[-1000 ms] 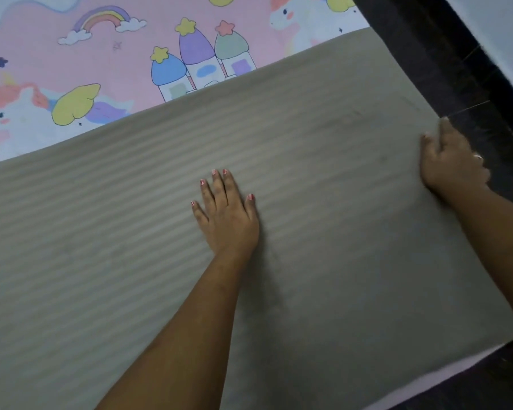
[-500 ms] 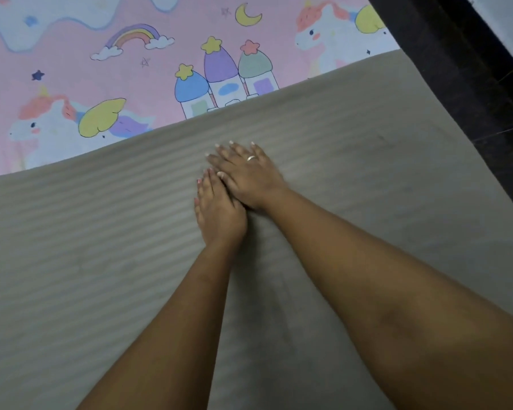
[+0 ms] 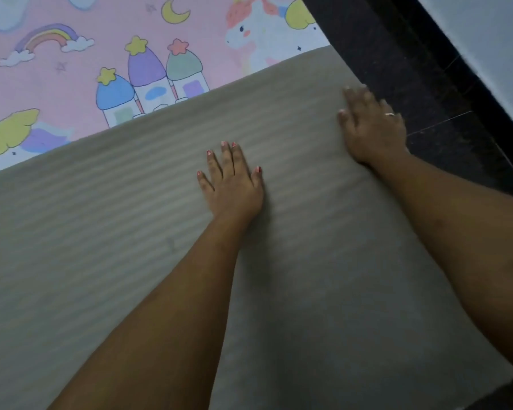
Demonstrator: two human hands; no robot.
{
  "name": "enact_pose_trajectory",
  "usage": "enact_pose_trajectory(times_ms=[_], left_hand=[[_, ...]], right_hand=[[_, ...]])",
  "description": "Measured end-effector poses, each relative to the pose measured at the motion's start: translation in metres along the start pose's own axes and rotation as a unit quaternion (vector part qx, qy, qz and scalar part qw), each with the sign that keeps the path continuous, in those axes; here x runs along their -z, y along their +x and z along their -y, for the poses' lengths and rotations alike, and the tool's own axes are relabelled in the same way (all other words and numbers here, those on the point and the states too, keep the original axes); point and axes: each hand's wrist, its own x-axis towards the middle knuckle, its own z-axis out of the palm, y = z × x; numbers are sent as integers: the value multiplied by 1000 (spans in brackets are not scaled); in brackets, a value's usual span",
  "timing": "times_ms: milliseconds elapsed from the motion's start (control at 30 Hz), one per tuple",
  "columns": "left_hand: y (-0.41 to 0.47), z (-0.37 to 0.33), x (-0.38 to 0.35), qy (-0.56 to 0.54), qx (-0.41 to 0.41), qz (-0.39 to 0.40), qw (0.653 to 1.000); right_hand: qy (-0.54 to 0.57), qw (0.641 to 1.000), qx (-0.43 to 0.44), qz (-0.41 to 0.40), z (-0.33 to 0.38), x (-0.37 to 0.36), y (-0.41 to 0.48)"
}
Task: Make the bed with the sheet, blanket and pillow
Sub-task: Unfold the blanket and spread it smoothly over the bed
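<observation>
Neither hand grips anything: the left hand (image 3: 231, 184) lies flat, palm down and fingers spread, near the middle of the grey blanket (image 3: 308, 291), and the right hand (image 3: 372, 125) presses open and flat at the blanket's right edge, where the bed meets the dark floor (image 3: 412, 69); a ring (image 3: 390, 114) shows on 1 finger. The step looks like smoothing the blanket. To do it well, the left palm should anchor the cloth while the right sweeps outward toward the edge, with even, light pressure so the fabric slides flat instead of bunching. The blanket is a soft, matte weave with faint ridged stripes across it, lying nearly free of wrinkles. Its far edge runs straight and diagonal across the pink sheet (image 3: 71, 84), which is smooth, printed with unicorns, a rainbow, castle towers and a moon, and lies uncovered beyond it. No pillow is in view.
</observation>
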Motion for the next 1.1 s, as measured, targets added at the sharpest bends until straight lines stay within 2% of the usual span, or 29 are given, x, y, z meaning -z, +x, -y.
enact_pose_trajectory(times_ms=[100, 167, 233, 267, 333, 400, 433, 500, 633, 800, 1000, 1100], left_hand=[[5, -12, -2, -4, 12, 10, 1000], [10, -17, -4, -1, 12, 14, 1000], [17, -23, -4, 6, 12, 18, 1000], [21, -26, -5, 10, 16, 18, 1000], [29, -33, -7, 12, 31, 13, 999], [36, -39, -9, 1, 49, -4, 999], [39, -41, -11, -4, 56, -12, 998], [42, -41, -15, -1, 58, -22, 998], [41, -38, -19, 6, 52, -33, 998], [42, -37, -18, 3, 51, -27, 998], [36, -39, -11, 2, 42, -37, 998], [8, -50, -24, 8, -1, -64, 998]], right_hand=[[62, 975, -189, 99, -27, 21, 7], [31, 980, -187, 52, -21, 26, 12], [23, 995, -87, -30, 5, 22, 22], [28, 999, -23, -41, 25, 18, 27], [-2, 993, 121, 5, 72, 7, 29], [-66, 966, 241, 61, 111, -10, 20], [-84, 957, 269, 73, 122, -17, 17], [-96, 956, 274, 43, 124, -26, 18], [-84, 978, 190, -24, 96, -22, 39], [-30, 998, 29, -50, 61, -12, 39], [28, 991, -108, -77, 11, -12, -9], [37, 986, -148, -74, -11, -10, -45]])
